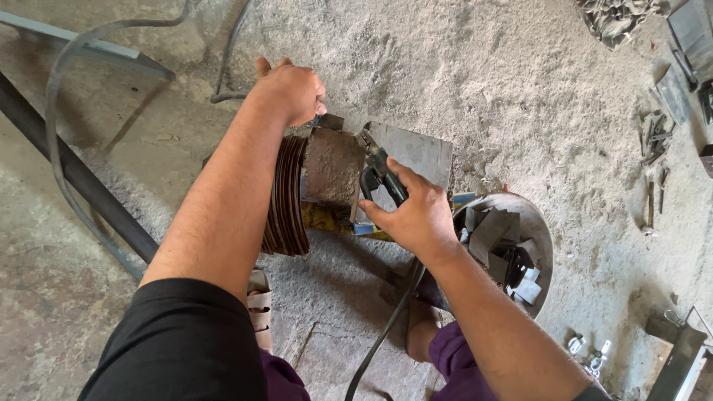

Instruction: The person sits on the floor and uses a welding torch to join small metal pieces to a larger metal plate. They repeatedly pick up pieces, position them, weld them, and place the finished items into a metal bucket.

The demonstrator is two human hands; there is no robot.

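Both hands busy at a low block on the floor: left hand (291, 90) closed in a fist over a small dark metal piece (327, 121) at the top edge of the rusty block (332, 166), pressing or steadying it there; right hand (417, 215) wrapped tight around the black handle of a welding electrode holder (379, 177), its head held against the seam between block and grey steel plate (413, 154). Black cable (386, 327) trailing from the holder down between the knees. A stack of thin curved brown discs (286, 194) standing on edge against the block's left face, partly hidden by the left forearm. No arc, no glow, no visible weld bead at the joint, so judged as the positioning stage: pieces set together and held, the join itself seemingly not yet made, though the contact spot too shadowed to tell for sure. To the right, a round metal pan (538, 226) holding cut sheet offcuts; loose metal scraps (655, 134) scattered farther right on the sandy concrete floor (505, 74); a dark steel bar (74, 174) lying diagonally at left.
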